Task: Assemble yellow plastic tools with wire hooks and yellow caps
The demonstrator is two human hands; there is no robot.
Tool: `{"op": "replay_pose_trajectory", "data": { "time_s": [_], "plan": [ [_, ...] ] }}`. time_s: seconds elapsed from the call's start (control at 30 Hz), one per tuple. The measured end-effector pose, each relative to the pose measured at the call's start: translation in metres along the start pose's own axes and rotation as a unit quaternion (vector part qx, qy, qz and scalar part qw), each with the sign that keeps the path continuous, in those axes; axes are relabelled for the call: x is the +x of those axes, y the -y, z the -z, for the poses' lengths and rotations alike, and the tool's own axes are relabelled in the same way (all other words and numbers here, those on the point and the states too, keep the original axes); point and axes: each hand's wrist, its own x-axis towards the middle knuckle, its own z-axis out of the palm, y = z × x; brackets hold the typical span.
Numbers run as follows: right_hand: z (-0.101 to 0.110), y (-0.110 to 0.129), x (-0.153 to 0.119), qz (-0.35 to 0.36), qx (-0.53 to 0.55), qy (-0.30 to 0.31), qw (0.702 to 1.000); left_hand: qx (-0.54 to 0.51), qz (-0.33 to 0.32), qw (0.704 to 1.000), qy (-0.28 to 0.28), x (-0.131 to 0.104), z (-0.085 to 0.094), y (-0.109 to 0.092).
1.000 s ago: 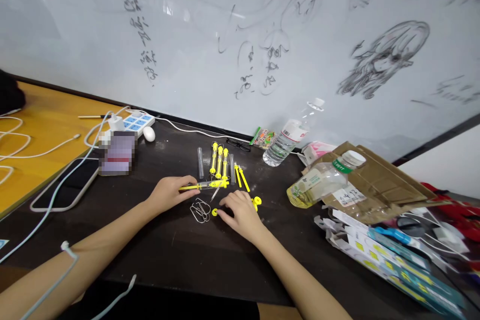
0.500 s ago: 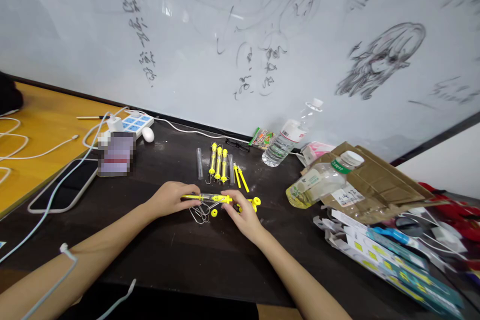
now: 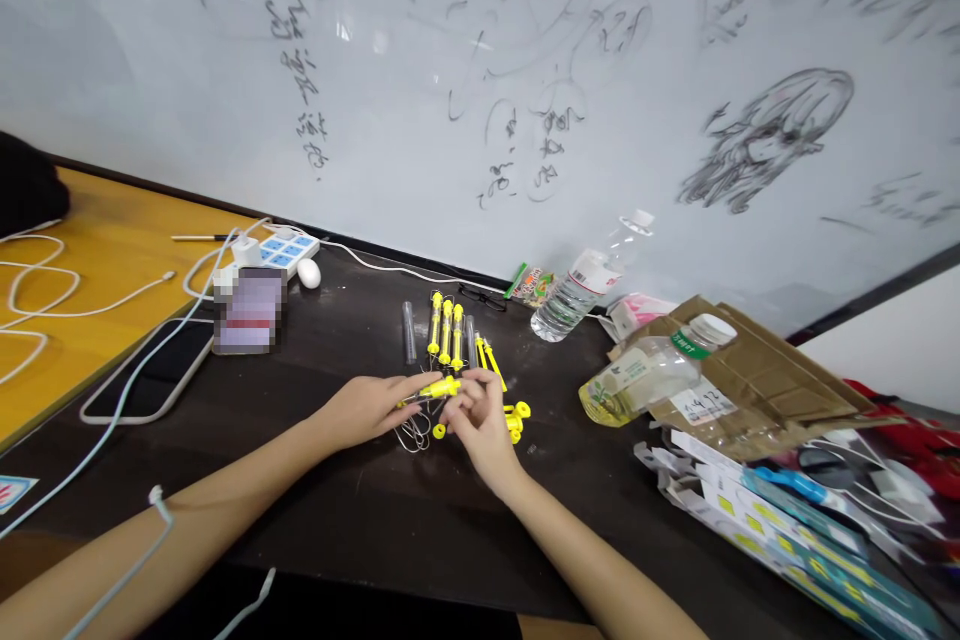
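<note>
Near the middle of the black tabletop point(image 3: 345, 520), just above a small heap of wire hooks point(image 3: 414, 432), we find the yellow-capped tube assembly point(image 3: 440, 387) raised between two hands. Our left hand point(image 3: 367, 410) is clamped on it, forefinger along the top and thumb below, probably because a slim tube rolls easily and needs pinching from both sides. It lies nearly level, its yellow end toward our right hand point(image 3: 480, 420), perhaps so that this end stays free for the other fingers. Those fingers are bent close around the tip; whether they are together on it or a little apart, we can't make out.

Beyond the hands we see three similar yellow-ended tubes point(image 3: 446, 332) side by side, with a bare clear tube point(image 3: 409, 332) to their left and another clear tube point(image 3: 469, 338) to their right. Two yellow rods point(image 3: 491, 365) lie next to that one. We judge the pieces are grouped by kind to be easy to pick out. One loose yellow cap point(image 3: 439, 431) sits just beside the hooks, and more yellow caps point(image 3: 517, 415) cluster past our right hand, within easy reach. The water bottle point(image 3: 574, 295) stands well apart, out of the way.
</note>
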Motion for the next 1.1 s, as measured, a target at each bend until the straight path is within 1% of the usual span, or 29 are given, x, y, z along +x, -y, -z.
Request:
{"op": "replay_pose_trajectory", "data": {
  "time_s": [0.03, 0.1, 0.2, 0.33, 0.43, 0.5, 0.57, 0.67, 0.73, 0.83, 0.97, 1.03, 1.1],
  "plan": [
    [-0.004, -0.001, 0.0, -0.012, 0.031, -0.012, 0.999, -0.003, 0.009, 1.0, -0.01, 0.0, -0.001, -0.001],
    [-0.012, -0.004, -0.001, -0.049, 0.067, -0.013, 0.996, -0.009, 0.018, 0.999, -0.025, 0.0, -0.004, -0.003],
    [-0.02, -0.006, -0.006, -0.087, 0.061, -0.003, 0.994, -0.019, 0.013, 0.999, -0.025, -0.001, -0.009, -0.01],
    [-0.023, -0.005, -0.012, -0.072, 0.059, -0.04, 0.995, -0.045, 0.024, 0.998, -0.033, -0.002, -0.009, -0.021],
    [-0.023, -0.005, -0.016, -0.058, 0.035, -0.047, 0.997, -0.075, 0.035, 0.996, -0.036, -0.003, -0.007, -0.028],
    [-0.021, -0.006, -0.018, -0.033, -0.026, -0.047, 0.998, -0.09, 0.047, 0.995, -0.025, -0.003, -0.006, -0.031],
    [-0.018, -0.006, -0.021, 0.02, -0.12, -0.048, 0.991, -0.098, 0.058, 0.993, -0.011, -0.003, -0.005, -0.034],
    [-0.012, -0.005, -0.023, 0.117, -0.261, -0.043, 0.957, -0.101, 0.077, 0.992, 0.012, -0.002, -0.005, -0.039],
    [-0.01, -0.004, -0.023, 0.161, -0.323, -0.033, 0.932, -0.108, 0.083, 0.99, 0.021, -0.001, -0.006, -0.041],
    [-0.007, -0.003, -0.021, 0.195, -0.37, -0.012, 0.908, -0.135, 0.084, 0.987, 0.029, -0.001, -0.006, -0.041],
    [-0.003, 0.001, -0.018, 0.217, -0.401, 0.012, 0.89, -0.208, 0.094, 0.973, 0.045, 0.0, 0.0, -0.038],
    [-0.001, 0.004, -0.016, 0.218, -0.409, 0.026, 0.886, -0.257, 0.094, 0.961, 0.049, 0.0, 0.004, -0.037],
    [0.001, 0.008, -0.016, 0.202, -0.401, 0.036, 0.893, -0.304, 0.091, 0.947, 0.046, 0.0, 0.006, -0.037]
  ]
}}
